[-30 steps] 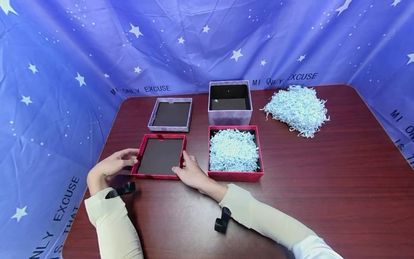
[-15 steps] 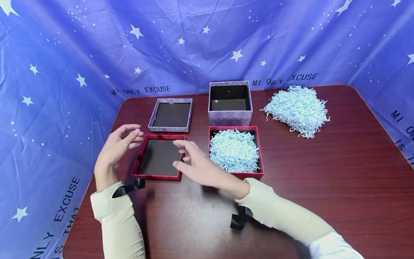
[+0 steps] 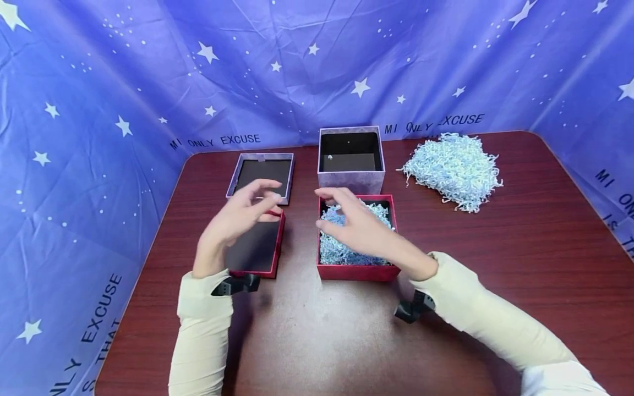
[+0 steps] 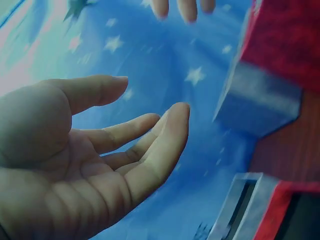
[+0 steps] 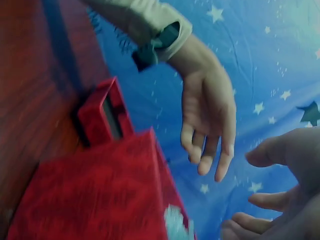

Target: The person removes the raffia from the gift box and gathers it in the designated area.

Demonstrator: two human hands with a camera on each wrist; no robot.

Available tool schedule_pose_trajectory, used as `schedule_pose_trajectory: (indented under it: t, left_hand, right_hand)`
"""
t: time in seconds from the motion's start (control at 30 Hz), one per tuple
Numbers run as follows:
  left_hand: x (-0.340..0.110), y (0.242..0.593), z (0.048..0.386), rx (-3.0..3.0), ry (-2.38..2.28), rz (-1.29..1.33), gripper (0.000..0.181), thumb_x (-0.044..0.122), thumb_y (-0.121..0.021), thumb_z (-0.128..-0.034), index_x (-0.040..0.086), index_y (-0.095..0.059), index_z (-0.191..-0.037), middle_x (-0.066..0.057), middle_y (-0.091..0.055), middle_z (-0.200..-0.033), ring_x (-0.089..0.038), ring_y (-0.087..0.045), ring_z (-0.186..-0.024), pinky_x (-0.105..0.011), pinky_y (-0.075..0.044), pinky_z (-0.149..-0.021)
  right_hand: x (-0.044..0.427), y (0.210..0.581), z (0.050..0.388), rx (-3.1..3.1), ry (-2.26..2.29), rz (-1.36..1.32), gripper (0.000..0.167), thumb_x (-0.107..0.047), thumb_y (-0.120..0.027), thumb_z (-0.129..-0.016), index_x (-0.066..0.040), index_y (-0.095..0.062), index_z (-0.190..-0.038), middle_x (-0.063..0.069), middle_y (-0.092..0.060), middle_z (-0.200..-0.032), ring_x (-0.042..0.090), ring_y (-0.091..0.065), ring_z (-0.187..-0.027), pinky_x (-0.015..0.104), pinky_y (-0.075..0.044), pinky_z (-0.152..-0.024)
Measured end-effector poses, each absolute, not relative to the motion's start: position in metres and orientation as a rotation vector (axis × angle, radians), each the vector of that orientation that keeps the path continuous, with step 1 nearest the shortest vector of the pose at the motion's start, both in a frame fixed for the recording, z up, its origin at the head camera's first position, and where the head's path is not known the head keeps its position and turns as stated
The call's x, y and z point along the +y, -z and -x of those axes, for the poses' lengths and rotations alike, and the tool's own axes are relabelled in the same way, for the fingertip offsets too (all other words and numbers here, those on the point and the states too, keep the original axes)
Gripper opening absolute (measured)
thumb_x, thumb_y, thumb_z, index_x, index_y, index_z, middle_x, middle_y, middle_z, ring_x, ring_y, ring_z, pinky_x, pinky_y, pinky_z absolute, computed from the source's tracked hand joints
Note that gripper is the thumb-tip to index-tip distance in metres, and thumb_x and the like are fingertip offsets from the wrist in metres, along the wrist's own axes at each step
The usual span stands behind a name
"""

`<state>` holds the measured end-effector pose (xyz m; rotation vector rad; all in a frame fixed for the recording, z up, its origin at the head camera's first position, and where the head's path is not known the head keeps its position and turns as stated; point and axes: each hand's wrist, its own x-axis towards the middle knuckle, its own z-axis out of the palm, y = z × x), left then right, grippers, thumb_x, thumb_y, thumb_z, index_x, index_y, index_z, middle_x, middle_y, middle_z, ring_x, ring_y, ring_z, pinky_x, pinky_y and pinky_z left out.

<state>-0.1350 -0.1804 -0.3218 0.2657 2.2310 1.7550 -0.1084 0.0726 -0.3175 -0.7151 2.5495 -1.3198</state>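
My left hand (image 3: 238,217) hovers over the red box lid (image 3: 252,247), which lies inside up on the table. Its fingers are loosely bent and hold nothing; the left wrist view shows the bare palm of that left hand (image 4: 110,155). Above the red box (image 3: 359,272) hangs my right hand (image 3: 359,223), thumb and fingers apart, with nothing between them. Light-blue shredded paper (image 3: 342,250) fills the red box, partly hidden by the right hand. In the right wrist view the red box (image 5: 95,195) stands close below the right hand (image 5: 285,190).
Behind the red box is a purple box (image 3: 351,179) with a dark inside and a small pale scrap in it. A purple lid (image 3: 235,190) lies at the back left, partly covered by my left hand. Loose shredded paper (image 3: 453,170) is heaped at the back right.
Both hands have let go of the red lid, risen and moved right. The right hand is now over the red box, the left over the lid. The boxes stay in place.
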Motion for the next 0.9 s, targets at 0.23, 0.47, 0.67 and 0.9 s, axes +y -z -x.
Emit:
schedule_pose_trajectory:
  t: [0.23, 0.47, 0.67, 0.9]
  left_hand:
    - [-0.139, 0.337, 0.134, 2.114, -1.574, -0.356, 0.053, 0.004, -0.051, -0.0975, 0.007, -0.030, -0.146, -0.024, -0.044, -0.126, -0.028, -0.062, -0.094, -0.044, -0.057, -0.085]
    - [-0.123, 0.350, 0.139, 2.055, -1.479, -0.339, 0.068, 0.003, -0.053, -0.0956, 0.012, -0.015, -0.152, -0.021, -0.037, -0.132, -0.034, -0.060, -0.101, -0.050, -0.056, -0.081]
    - [-0.122, 0.356, 0.141, 1.954, -1.552, -0.284, 0.069, -0.001, -0.050, -0.0957, 0.018, -0.013, -0.150, -0.021, -0.035, -0.129, -0.033, -0.057, -0.098, -0.055, -0.055, -0.081]
    - [-0.121, 0.355, 0.143, 1.894, -1.595, -0.258, 0.065, -0.002, -0.051, -0.0947, 0.022, -0.018, -0.145, -0.021, -0.035, -0.125, -0.032, -0.057, -0.095, -0.057, -0.054, -0.081]
  right_hand:
    - [0.097, 0.329, 0.116, 2.682, 1.001, 0.721, 0.063, -0.028, -0.071, -0.085, -0.009, -0.043, -0.139, 0.012, -0.043, -0.137, 0.028, -0.041, -0.127, 0.051, -0.039, -0.105]
    - [0.102, 0.337, 0.121, 2.679, 0.743, 0.678, 0.078, -0.033, -0.076, -0.081, -0.009, -0.037, -0.144, 0.017, -0.040, -0.137, 0.035, -0.038, -0.127, 0.056, -0.036, -0.105]
    - [0.100, 0.343, 0.126, 2.562, 0.566, 0.609, 0.097, -0.042, -0.075, -0.080, -0.016, -0.016, -0.153, 0.020, -0.029, -0.145, 0.037, -0.044, -0.127, 0.056, -0.039, -0.105]
    - [0.096, 0.352, 0.132, 2.463, 0.472, 0.574, 0.104, -0.039, -0.076, -0.080, -0.022, -0.005, -0.154, 0.021, -0.027, -0.145, 0.031, -0.058, -0.109, 0.048, -0.049, -0.094]
